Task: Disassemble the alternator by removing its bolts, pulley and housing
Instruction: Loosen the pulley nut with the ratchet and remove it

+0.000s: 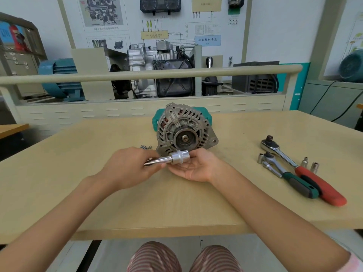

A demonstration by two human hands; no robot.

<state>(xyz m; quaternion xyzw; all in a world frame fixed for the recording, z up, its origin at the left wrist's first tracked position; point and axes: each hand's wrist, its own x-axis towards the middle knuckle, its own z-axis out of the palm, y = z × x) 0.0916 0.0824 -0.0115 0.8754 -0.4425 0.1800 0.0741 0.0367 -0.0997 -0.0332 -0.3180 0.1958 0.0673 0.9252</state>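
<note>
The grey alternator [182, 128] stands on the wooden table [176, 203], its black pulley [185, 138] and centre nut facing me. Just in front of it, my left hand [127, 169] grips the shaft of a silver extension bar with a large socket [179, 157] on its end. My right hand [196, 167] lies palm up under the socket, fingers relaxed and touching it. A few small removed bolts [145, 147] lie on the table left of the alternator.
A green case [157, 119] sits behind the alternator. To the right lie a red-handled ratchet [300, 168], a green-handled ratchet [288, 175] and several loose sockets [314, 166]. A rail and training engine stand behind the table.
</note>
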